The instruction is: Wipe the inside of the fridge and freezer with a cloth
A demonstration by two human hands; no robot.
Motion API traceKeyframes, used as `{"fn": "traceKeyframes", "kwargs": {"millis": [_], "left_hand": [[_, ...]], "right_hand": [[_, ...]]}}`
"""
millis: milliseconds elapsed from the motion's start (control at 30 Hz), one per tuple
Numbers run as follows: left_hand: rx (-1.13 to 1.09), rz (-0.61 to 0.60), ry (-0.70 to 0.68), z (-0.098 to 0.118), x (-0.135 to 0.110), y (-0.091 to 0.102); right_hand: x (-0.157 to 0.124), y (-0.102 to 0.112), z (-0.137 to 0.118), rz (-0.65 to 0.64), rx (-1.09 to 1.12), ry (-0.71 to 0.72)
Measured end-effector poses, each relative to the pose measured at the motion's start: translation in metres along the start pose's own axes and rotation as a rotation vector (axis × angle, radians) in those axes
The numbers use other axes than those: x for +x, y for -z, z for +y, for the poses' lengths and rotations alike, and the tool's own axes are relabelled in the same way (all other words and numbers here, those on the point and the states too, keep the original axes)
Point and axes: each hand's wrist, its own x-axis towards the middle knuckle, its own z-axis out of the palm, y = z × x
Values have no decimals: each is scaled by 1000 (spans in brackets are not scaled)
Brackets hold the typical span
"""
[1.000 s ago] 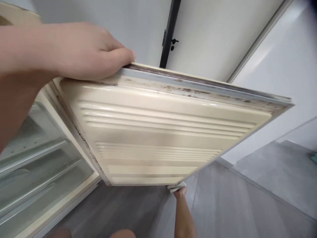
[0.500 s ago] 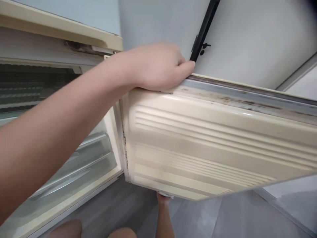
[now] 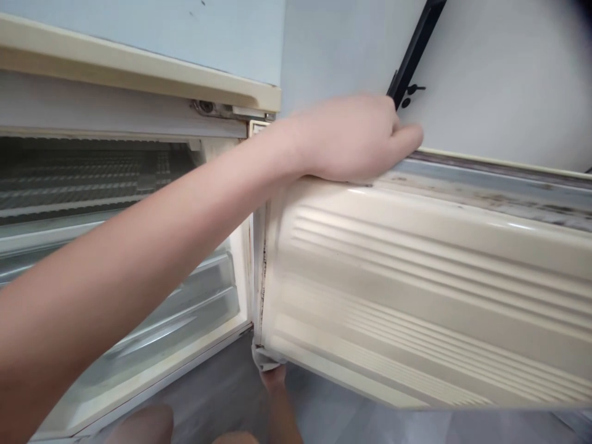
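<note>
My left hand (image 3: 356,139) reaches across from the left and grips the top edge of an open cream fridge door (image 3: 416,277), fingers curled over its stained grey seal (image 3: 485,191). The door's ribbed inner face is toward me. Below the door's bottom corner near the hinge, my right hand (image 3: 274,376) is mostly hidden and presses a white cloth (image 3: 264,359) against the lower edge. Only the wrist and forearm show beneath it.
The open fridge compartment on the left has clear drawers (image 3: 194,296) and a wire shelf (image 3: 92,172). The shut upper door (image 3: 139,68) with its hinge (image 3: 203,106) is above. A white room door with a black handle (image 3: 409,89) stands behind. Grey floor (image 3: 222,388) and my knee (image 3: 139,425) lie below.
The view has turned left, showing more of the fridge interior. My left hand stays on the door's top edge. The right hand and cloth have slid along the bottom edge to the hinge corner.
</note>
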Motion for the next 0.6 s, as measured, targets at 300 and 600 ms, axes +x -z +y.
{"fn": "traceKeyframes", "kwargs": {"millis": [300, 600], "left_hand": [[-18, -47, 23, -6, -5, 3], [30, -190, 128, -8, -8, 10]], "right_hand": [[-85, 47, -9, 102, 29, -47], [-225, 154, -169, 722, 22, 147]]}}
